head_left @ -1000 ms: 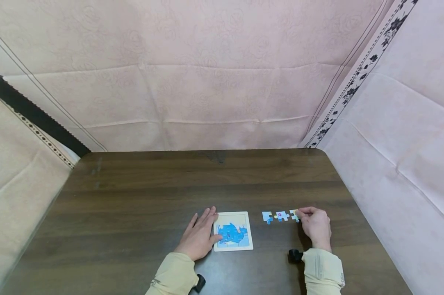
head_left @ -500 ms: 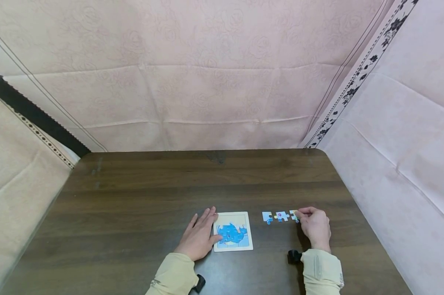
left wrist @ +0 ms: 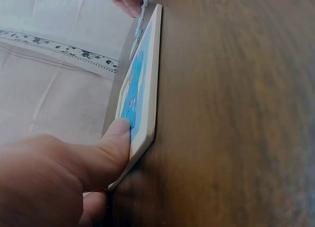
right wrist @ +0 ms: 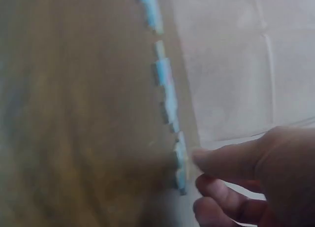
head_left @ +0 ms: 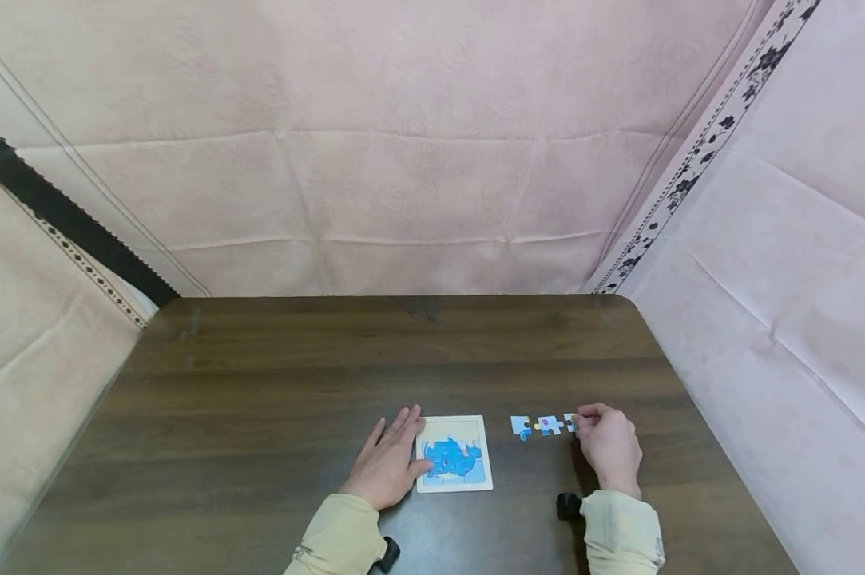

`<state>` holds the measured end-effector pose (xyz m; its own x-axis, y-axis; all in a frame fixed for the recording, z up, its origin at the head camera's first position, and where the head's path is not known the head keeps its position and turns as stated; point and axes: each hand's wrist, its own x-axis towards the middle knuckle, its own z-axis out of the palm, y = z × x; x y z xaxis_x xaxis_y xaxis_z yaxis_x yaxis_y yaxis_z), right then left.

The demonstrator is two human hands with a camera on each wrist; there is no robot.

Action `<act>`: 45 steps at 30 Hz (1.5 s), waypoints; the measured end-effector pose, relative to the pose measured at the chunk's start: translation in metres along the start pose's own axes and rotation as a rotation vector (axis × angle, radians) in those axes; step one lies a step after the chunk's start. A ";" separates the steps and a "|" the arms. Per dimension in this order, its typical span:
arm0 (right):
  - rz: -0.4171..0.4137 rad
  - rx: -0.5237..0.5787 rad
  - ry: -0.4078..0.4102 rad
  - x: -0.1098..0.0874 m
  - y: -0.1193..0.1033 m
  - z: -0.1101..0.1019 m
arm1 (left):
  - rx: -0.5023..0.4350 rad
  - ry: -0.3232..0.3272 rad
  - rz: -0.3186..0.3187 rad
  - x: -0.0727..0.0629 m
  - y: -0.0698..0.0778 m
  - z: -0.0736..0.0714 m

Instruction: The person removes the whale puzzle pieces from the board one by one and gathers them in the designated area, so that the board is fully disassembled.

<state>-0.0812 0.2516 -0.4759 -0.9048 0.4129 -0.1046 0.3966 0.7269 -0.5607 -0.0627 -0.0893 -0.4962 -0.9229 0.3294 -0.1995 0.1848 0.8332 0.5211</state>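
My left hand (head_left: 386,463) lies with spread fingers along the left side of a square framed jigsaw puzzle (head_left: 454,481) that shows a blue whale. Its thumb rests on the frame, seen closely in the left wrist view, where the frame (left wrist: 153,79) stands edge-on. At the right end of a short row of loose puzzle pieces is my right hand (head_left: 609,447), fingers bent and fingertips over the last piece (head_left: 569,421). In the right wrist view the thumb tip overlaps the edge of that piece (right wrist: 181,163); I cannot tell whether it is pinched.
Two more puzzle pieces, one plain blue (head_left: 520,426) and one with a pink spot (head_left: 549,424), lie between frame and right hand. The brown wooden table (head_left: 295,383) ends at pale cloth (head_left: 403,184) hung behind and at both sides.
The right hand has shifted slightly left, covering more of the last puzzle piece. The left hand and the frame have stayed put, and the head view has tilted a little.
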 end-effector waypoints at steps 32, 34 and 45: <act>-0.558 0.069 -0.353 -0.082 -0.116 0.084 | 0.022 -0.009 0.034 0.000 0.001 -0.001; -0.586 0.063 -0.358 -0.084 -0.117 0.088 | 0.020 -0.009 0.039 0.000 0.001 -0.002; -0.596 0.057 -0.430 -0.083 -0.114 0.095 | 0.026 0.016 0.046 -0.002 0.002 -0.003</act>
<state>-0.0666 0.0824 -0.4818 -0.9498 -0.3035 -0.0757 -0.1792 0.7265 -0.6634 -0.0617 -0.0896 -0.4923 -0.9183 0.3610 -0.1627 0.2358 0.8286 0.5077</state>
